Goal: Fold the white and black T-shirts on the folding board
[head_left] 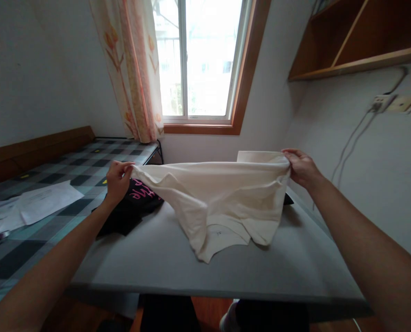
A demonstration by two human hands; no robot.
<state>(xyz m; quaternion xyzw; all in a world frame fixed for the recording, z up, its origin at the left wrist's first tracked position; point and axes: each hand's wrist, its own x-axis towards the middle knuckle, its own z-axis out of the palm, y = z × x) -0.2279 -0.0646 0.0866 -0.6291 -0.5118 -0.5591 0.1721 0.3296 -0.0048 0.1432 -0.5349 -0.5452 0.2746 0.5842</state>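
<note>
A cream-white T-shirt [222, 189] is stretched between my two hands above the grey-covered table [261, 276]. Its hem edge runs taut across the top, while the neckline hangs toward me and rests on the table. My left hand [118, 180] pinches one corner of the fabric, its fingers closed. At the opposite corner, my right hand [302, 168] grips the cloth between thumb and fingers. Beneath and behind my left hand lies a black garment with pink lettering [122, 212]. A small dark item [288, 200] shows from behind the shirt on the right.
A bed with a checked cover [46, 244] stands on the left, with papers [46, 203] on it. Behind the table are a window [205, 60] and a flowered curtain [132, 69]. A wooden wall shelf [357, 64] and a socket with cords [381, 102] are at right.
</note>
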